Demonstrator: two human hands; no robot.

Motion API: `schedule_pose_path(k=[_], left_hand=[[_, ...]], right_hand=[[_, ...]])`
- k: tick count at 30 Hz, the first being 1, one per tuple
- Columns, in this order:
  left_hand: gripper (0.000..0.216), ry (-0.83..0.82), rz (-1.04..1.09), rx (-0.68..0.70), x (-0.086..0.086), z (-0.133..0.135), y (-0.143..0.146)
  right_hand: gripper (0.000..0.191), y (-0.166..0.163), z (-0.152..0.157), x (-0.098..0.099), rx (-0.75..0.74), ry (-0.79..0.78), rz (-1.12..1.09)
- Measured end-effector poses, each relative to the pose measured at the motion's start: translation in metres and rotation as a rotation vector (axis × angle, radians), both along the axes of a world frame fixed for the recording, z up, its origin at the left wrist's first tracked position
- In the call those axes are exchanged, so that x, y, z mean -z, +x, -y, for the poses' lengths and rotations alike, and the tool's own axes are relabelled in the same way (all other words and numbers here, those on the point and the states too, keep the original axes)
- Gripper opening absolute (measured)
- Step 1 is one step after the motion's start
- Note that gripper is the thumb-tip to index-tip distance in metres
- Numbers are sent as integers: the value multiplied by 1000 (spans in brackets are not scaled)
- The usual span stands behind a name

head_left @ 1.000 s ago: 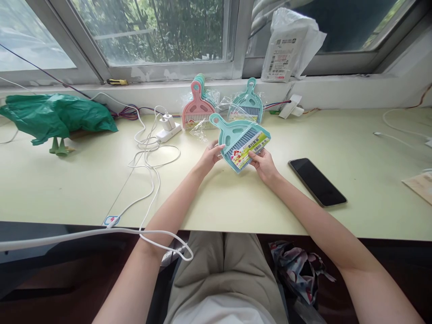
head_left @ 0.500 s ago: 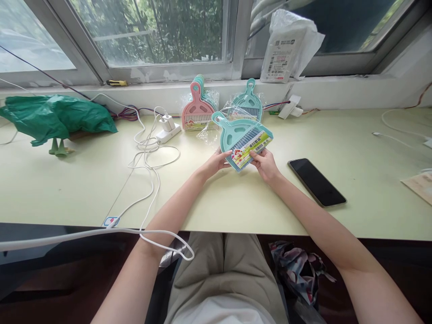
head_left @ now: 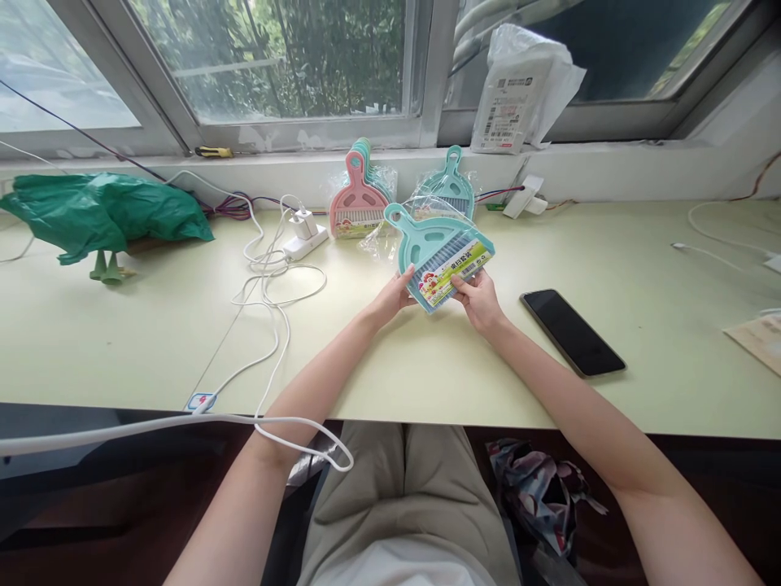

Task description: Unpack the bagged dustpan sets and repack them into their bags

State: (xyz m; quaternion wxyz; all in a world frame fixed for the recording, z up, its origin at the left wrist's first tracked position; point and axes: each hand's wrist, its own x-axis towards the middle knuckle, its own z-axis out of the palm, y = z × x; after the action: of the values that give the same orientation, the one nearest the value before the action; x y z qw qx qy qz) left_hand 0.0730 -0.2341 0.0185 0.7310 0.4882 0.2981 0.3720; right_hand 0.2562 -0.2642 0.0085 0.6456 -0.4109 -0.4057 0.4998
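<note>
Dustpan (head_left: 425, 247) is smooth plas., green bag (head_left: 122, 207) crinkly thin plas.

The held dustpan (head_left: 421, 238) is mint green with grey-blue brush bristles (head_left: 444, 255), its label (head_left: 464, 262) yellow-green and white with black lettering and red printed figures. Another dustpan (head_left: 359, 197) is pink, the worktop (head_left: 689, 350) pale yellow-green, the smartphone (head_left: 572, 332) black. The plastic bag (head_left: 115, 213) is deep green, the utility knife (head_left: 213, 152) yellow and black.

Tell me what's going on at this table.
A person holds a teal dustpan with a brush in it, tilted above the table. The left hand grips its left side, the right hand its lower edge by the label. Behind it stand a pink dustpan and another teal one; a phone lies to the right.
</note>
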Motion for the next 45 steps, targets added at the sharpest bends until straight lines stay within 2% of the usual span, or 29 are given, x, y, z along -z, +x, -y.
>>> schedule_pose_path(k=[3, 5, 12, 19, 25, 27, 31, 35, 43, 45], left_hand=[[53, 41, 86, -145, 2, -1, 6], [51, 48, 116, -187, 3, 0, 8], [48, 53, 23, -54, 0, 9, 9], [61, 150, -21, -45, -3, 11, 11], [75, 291, -81, -241, 4, 9, 16], [81, 329, -79, -266, 7, 8, 17], [80, 278, -69, -183, 5, 10, 17], [67, 170, -89, -115, -1, 16, 17], [73, 214, -91, -259, 9, 12, 20], [79, 204, -94, -221, 10, 11, 19]], right_hand=[[49, -1, 0, 3, 19, -16, -26], [50, -2, 0, 4, 20, -19, -33], [51, 0, 0, 2, 46, 6, -2], [52, -2, 1, 1, 46, 20, 19], [51, -3, 1, 2, 63, 10, 22], [50, -3, 1, 3, 70, 10, 23], [50, -3, 2, 3, 84, 17, 13], [52, -4, 2, 2, 78, 22, -17], [52, -5, 2, 2, 81, 17, 1], [52, -5, 2, 2, 81, 17, -13]])
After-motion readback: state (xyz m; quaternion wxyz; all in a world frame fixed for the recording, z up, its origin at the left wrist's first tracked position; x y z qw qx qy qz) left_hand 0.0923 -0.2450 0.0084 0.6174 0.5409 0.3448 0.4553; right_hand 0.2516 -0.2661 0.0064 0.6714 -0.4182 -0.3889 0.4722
